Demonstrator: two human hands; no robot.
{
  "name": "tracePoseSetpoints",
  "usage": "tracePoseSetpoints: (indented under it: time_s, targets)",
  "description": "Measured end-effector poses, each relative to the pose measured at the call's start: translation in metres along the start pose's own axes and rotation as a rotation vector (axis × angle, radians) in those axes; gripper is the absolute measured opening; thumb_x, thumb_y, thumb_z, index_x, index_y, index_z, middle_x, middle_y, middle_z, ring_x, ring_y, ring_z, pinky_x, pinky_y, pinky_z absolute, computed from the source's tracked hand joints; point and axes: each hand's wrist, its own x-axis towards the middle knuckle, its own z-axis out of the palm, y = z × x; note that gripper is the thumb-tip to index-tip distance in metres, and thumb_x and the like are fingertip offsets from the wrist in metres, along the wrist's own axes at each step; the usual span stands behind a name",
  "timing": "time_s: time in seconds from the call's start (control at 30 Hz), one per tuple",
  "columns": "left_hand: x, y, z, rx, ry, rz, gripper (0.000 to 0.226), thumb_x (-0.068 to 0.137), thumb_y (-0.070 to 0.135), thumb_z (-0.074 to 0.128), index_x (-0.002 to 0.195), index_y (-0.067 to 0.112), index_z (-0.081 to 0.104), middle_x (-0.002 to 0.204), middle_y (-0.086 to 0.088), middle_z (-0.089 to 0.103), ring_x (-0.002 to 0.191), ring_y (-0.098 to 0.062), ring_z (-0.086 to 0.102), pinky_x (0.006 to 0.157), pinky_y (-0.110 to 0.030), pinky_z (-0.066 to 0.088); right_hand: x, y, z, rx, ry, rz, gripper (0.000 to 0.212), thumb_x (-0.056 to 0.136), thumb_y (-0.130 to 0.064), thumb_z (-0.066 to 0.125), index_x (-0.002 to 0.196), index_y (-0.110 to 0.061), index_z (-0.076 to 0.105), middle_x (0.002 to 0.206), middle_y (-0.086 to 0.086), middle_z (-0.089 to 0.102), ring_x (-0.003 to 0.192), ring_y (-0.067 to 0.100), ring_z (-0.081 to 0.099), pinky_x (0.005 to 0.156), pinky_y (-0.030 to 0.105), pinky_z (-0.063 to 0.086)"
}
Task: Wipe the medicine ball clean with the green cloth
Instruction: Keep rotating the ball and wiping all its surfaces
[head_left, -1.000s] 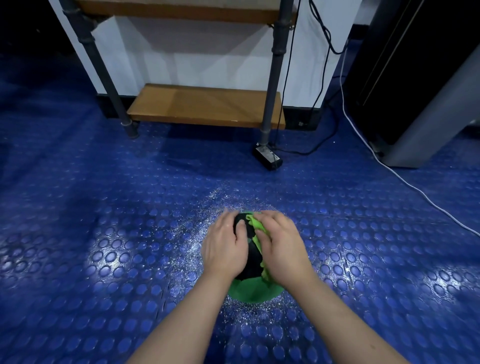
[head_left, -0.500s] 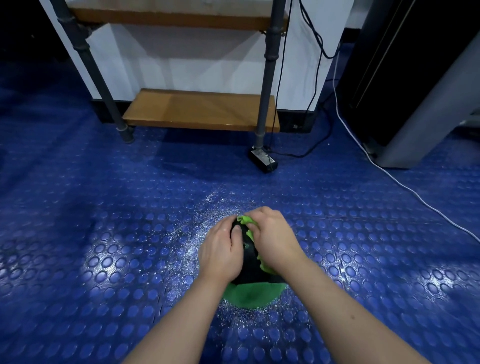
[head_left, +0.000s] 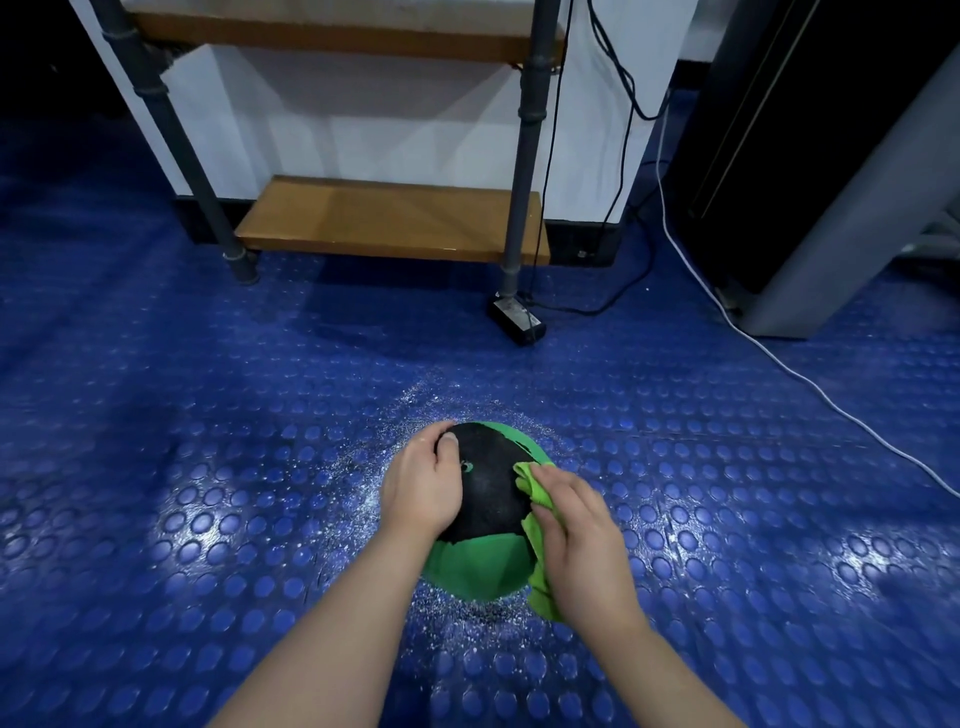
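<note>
Since half a second ago the right hand (head_left: 582, 535) has slid off the crown of the medicine ball (head_left: 488, 499) and down onto its right flank, taking the green cloth (head_left: 534, 486) with it; the black top panel, mostly covered before, now shows in full, and I can make out a small valve mark on it. The left hand (head_left: 423, 488) has hardly shifted.

The ball sits on the blue studded floor (head_left: 208, 519), low in the middle of my view, black on top and green on its near face and far rim; pale glittering specks lie scattered on the floor around it. The left hand holds the ball's upper left side, fingers curled over the curve and close together, thumb hidden from me. The right hand lies on the cloth and presses it against the ball's right side; its fingers are nearly straight and side by side, pointing up and left; cloth bunches out past the fingertips and hangs below the heel of the hand.

Farther back stands a pipe-framed rack with a wooden shelf (head_left: 389, 218) just above the floor; a black power brick (head_left: 517, 322) lies at the foot of its right post; a white cable (head_left: 779, 364) runs across the floor on the right.
</note>
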Motion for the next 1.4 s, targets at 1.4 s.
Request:
tracePoseSetpoints:
  time_s: [1.4]
  targets:
    - [-0.024, -0.028, 0.016, -0.34, 0.242, -0.079, 0.079, 0.07, 0.077, 0.051, 0.133, 0.03, 0.056, 0.136, 0.008, 0.053, 0.124, -0.014, 0.051, 0.105, -0.041, 0.043, 0.091, -0.011, 0.038, 0.124, 0.146, 0.588, 0.029, 0.1, -0.029, 0.038, 0.103, -0.008, 0.058, 0.099, 0.013, 0.061, 0.087, 0.027, 0.052, 0.066, 0.032, 0.034]
